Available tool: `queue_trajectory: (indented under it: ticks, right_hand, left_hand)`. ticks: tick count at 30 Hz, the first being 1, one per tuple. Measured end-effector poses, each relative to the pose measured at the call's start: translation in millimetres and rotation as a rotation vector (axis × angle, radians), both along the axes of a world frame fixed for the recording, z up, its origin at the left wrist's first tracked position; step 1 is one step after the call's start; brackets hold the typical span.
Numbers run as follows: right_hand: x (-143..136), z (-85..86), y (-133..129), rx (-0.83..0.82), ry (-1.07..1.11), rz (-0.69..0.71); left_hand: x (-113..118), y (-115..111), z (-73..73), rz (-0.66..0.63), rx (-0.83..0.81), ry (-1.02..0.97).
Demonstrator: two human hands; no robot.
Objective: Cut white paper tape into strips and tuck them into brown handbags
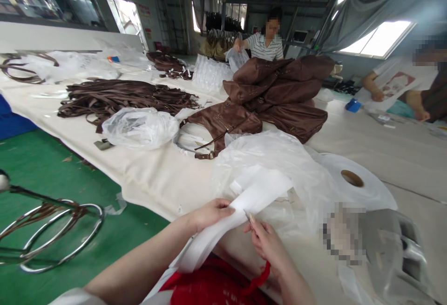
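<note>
My left hand [218, 212] is closed on a long white strip of thin, soft sheet [260, 188], which runs from the table down over my lap. Between the fingers of my right hand [263, 237] is a small pointed metal blade [246, 213], its tip touching or very close to the strip; whether it is a knife or snips I cannot tell. A red band [260, 279] hangs by my right wrist. Just beyond the strip lies a crumpled clear plastic bag [272, 151]. A brown handbag [226, 121] with a curved strap rests behind it.
Brown bags [279, 86] are piled mid-table. Brown straps [129, 95] form a heap at left, near a bundled plastic bag [139, 128]. A white roll [370, 193] lies to the right. Metal rings of a stool [63, 235] stand on the green floor. Two co-workers are across the table.
</note>
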State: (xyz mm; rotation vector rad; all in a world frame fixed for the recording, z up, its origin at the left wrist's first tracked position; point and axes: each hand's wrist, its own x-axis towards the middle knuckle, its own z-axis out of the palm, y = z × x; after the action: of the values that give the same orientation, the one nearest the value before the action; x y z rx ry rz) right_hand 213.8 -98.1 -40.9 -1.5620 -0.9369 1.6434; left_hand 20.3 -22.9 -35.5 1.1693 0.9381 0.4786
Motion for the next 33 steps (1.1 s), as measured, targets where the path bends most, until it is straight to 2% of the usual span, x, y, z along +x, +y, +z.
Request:
queue_trajectory:
  ticks: [4,9,12,21,28,33]
  right_hand:
    - [3,0.8,0,-0.015,0.022,-0.058]
    - [2,5.3,2,-0.017,0.009,-0.010]
    - [2,6.7,4,-0.020,-0.010,0.003]
    - [15,12.3,11,-0.033,-0.063,0.086]
    - [17,6.0,19,-0.041,-0.014,0.141]
    - [17,0.5,20,-0.054,-0.062,0.162]
  left_hand:
    - [-1,2,6.9,-0.009,-0.082,-0.019]
    - [3,8,12.9,-0.028,-0.115,-0.005]
    - [7,11,9.5,-0.026,-0.057,0.031]
    - [13,11,-12.7,-0.137,0.151,0.008]
    - [11,10,-6.0,-0.151,0.188,-0.012]
    - [10,12,-3.7,-0.220,0.219,-0.046]
